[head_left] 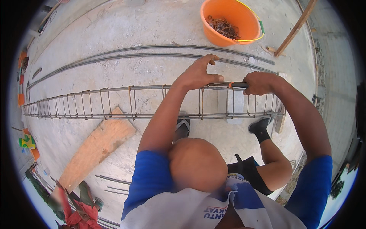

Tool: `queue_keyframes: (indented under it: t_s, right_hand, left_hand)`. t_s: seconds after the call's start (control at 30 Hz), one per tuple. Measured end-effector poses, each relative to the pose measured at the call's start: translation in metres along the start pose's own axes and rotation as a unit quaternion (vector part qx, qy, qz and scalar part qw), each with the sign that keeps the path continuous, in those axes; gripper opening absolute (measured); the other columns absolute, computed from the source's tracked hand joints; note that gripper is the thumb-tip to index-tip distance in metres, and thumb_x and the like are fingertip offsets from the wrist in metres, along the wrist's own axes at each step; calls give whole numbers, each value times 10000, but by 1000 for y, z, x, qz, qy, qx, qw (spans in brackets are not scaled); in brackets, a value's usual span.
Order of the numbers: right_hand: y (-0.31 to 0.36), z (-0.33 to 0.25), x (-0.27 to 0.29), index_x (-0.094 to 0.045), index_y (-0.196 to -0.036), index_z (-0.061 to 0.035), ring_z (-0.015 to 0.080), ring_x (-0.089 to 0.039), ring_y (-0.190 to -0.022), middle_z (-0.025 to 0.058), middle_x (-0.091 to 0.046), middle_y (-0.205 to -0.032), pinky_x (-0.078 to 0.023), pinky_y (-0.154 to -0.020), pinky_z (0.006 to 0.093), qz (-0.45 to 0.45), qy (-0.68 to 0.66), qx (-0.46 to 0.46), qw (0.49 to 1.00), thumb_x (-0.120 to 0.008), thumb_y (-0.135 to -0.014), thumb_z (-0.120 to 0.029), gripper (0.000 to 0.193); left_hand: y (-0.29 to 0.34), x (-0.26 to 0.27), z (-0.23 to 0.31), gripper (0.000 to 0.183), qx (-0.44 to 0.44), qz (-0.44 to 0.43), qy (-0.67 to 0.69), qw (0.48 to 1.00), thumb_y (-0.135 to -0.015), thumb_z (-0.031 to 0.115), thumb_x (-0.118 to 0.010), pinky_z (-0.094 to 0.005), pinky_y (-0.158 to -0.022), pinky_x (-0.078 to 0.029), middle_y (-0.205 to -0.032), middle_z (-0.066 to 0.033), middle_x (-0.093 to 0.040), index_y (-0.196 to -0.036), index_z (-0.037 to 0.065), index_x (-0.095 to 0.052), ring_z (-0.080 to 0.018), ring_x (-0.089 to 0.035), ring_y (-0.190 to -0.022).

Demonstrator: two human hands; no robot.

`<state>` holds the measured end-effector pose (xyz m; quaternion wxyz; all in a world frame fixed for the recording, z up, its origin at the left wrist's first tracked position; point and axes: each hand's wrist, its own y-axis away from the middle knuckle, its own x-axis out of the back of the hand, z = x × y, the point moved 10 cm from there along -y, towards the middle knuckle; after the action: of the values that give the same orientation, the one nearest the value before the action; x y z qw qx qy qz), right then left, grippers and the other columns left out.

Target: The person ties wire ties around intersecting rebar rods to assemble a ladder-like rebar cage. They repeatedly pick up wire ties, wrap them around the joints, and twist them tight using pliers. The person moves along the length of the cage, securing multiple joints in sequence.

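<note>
A long rebar cage (103, 90) of straight bars and square wire stirrups lies across in front of me. My right hand (259, 83) is closed around a dark-handled hand tool (239, 84) with an orange band, at the cage's far top bar. The tool's exact kind is hard to make out. My left hand (198, 73) is just left of the tool's tip, over the same bar. Its thumb and forefinger are spread apart, the other fingers partly hidden, and I see nothing held in it.
Beyond the cage lie loose steel bars (152, 55) and an orange bucket (213, 34) of rusty wire scraps. A wooden board (97, 147) runs under the cage at left. A wooden pole (295, 28) leans at far right. A person in red (82, 213) is at lower left.
</note>
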<state>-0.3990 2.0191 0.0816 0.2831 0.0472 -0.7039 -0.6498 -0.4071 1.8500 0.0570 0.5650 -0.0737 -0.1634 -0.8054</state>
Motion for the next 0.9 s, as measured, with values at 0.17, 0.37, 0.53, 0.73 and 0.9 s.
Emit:
queue_keyframes:
  t_s: [0.17, 0.37, 0.53, 0.73, 0.9]
  right_hand:
    - [-3, 47, -23, -608, -1097, 5, 150, -658, -678, 67, -669, -812, -466, -519, 265, -10, -469, 79, 879, -604, -917, -283, 340]
    - [-33, 74, -6, -278, -1466, -31, 258, -678, -912, 193, -570, -1197, -526, -550, 304, 141, -716, 115, 674, -510, -876, -73, 636]
    - [-48, 69, 4, -277, -1426, 40, 351, -627, -1038, 203, -534, -1155, -534, -686, 430, 114, -794, 137, 581, -480, -856, -28, 609]
    - [-41, 54, 2, -224, -1460, 16, 337, -621, -1037, 179, -558, -1176, -507, -783, 436, 175, -781, 196, 567, -491, -897, -87, 632]
    - [-6, 59, -61, -494, -917, -77, 106, -473, -439, 9, -467, -587, -413, -392, 267, 358, -607, 47, 708, -567, -936, -312, 247]
  left_hand:
    - [56, 41, -79, 543, 61, 96, -216, 970, -811, 320, -724, -458, -1034, -367, -1166, -156, -603, -1271, 90, -549, -344, -521, -1168]
    - [99, -1, -99, 621, 43, 91, -413, 905, -762, 379, -752, -616, -1116, -163, -1222, -92, -530, -1288, 143, -519, -319, -386, -1303]
    - [97, -2, -98, 690, 46, 74, -402, 911, -725, 366, -774, -618, -1127, -140, -1259, -104, -511, -1320, 154, -494, -349, -357, -1325]
    - [105, 4, -109, 742, 66, 65, -397, 913, -706, 405, -766, -617, -1126, -122, -1332, -122, -491, -1349, 167, -481, -342, -327, -1353]
    - [96, -2, -108, 729, 69, 48, -385, 919, -702, 403, -742, -582, -1161, -95, -1332, -119, -490, -1350, 171, -503, -324, -319, -1372]
